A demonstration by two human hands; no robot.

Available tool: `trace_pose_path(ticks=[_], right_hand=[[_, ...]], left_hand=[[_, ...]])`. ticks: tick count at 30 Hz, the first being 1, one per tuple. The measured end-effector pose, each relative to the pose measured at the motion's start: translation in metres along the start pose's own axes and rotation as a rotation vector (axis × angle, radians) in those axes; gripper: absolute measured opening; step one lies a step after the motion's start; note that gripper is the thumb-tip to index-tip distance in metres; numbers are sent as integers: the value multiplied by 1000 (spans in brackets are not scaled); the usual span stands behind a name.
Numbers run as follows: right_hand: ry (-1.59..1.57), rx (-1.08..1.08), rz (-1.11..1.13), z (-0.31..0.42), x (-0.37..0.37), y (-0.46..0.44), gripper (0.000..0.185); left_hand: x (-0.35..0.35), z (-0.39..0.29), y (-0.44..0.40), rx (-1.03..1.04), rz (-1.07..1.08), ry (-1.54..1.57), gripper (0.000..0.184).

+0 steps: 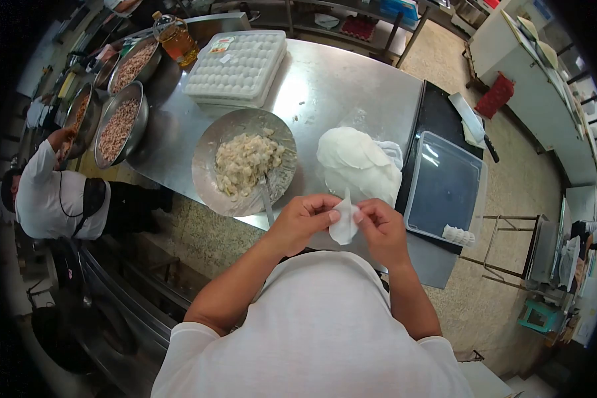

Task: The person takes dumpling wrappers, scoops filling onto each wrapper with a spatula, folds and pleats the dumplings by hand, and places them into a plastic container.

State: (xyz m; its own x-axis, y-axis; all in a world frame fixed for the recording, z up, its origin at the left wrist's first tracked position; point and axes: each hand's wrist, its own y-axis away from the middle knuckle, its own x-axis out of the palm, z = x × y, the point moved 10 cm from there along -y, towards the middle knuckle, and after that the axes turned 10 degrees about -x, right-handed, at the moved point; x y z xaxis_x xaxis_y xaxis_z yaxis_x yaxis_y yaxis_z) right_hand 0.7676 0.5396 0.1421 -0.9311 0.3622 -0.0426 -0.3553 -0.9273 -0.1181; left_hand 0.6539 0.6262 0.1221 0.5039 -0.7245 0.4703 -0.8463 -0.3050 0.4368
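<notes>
My left hand [305, 222] and my right hand [383, 229] pinch a thin white dumpling wrapper [343, 229] from both sides. It is folded upright between my fingertips, and whether filling lies inside is hidden. Just beyond my hands is a pile of white wrappers [357, 162], with a white cloth partly under it. To the left, a metal bowl [205, 149] holds a pale, chunky filling [247, 162]. A metal utensil's handle [267, 202] leans out over the bowl's near rim. On the right, several white dumplings [458, 235] sit in the near corner of a clear plastic tray [438, 186].
Stacked plastic boxes [235, 66] of white round pieces and an oil bottle [176, 41] stand farther back. Bowls of minced filling [121, 126] line the left end. A cleaver [467, 116] lies beyond the tray. Another person [63, 192] works at the far left.
</notes>
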Motion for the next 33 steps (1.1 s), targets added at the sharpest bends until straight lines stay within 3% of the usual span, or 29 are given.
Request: trace_pose_path(ticks=[2, 3, 5, 7, 9, 11, 13, 15, 17, 21, 23, 24, 26, 27, 29, 31, 33], right_hand=[[-44, 37, -237, -7, -22, 6, 11], [-47, 38, -223, -5, -24, 7, 11], [-409, 109, -481, -14, -52, 16, 20], [-441, -69, -515, -7, -93, 17, 30], [-423, -218, -611, 40, -123, 19, 29], [-238, -354, -635, 65, -147, 16, 27], [-90, -435, -633, 74, -134, -9, 25], [738, -25, -108, 53, -61, -56, 27], [678, -268, 122, 45, 17, -69, 33], [581, -405, 631, 21, 166, -50, 36], [682, -323, 755, 2, 191, -49, 31], [784, -230, 865, -16, 201, -46, 26], [927, -216, 816, -40, 195, -60, 21], [1068, -197, 738, -48, 183, -73, 16], [1225, -207, 748, -42, 171, -93, 15], [1314, -244, 795, -27, 159, -113, 15], [1399, -269, 841, -10, 161, -122, 16]], left_hand=[[-2, 1, 4, -3, 40, 173, 23], [-3, 0, 7, -2, 84, 344, 21], [-10, -4, 18, 23, 107, 485, 18], [-17, -8, 32, 64, 127, 625, 17], [-39, -18, 52, 262, -97, 501, 17], [-45, -28, 75, 314, -219, 348, 18], [-20, -60, 109, 545, -461, -842, 25], [-13, -55, 121, 598, -449, -991, 22], [-5, -44, 134, 720, -425, -1353, 23], [-47, -55, 176, 802, -659, -1290, 23], [-81, -70, 216, 972, -994, -994, 19], [-90, -66, 218, 965, -1015, -987, 19], [-169, -26, 220, 820, -965, 95, 34], [-176, -22, 226, 822, -978, 108, 34], [-202, 23, 212, 603, -799, 746, 42], [-209, 44, 210, 585, -757, 825, 42], [-211, 62, 210, 480, -859, 728, 42]])
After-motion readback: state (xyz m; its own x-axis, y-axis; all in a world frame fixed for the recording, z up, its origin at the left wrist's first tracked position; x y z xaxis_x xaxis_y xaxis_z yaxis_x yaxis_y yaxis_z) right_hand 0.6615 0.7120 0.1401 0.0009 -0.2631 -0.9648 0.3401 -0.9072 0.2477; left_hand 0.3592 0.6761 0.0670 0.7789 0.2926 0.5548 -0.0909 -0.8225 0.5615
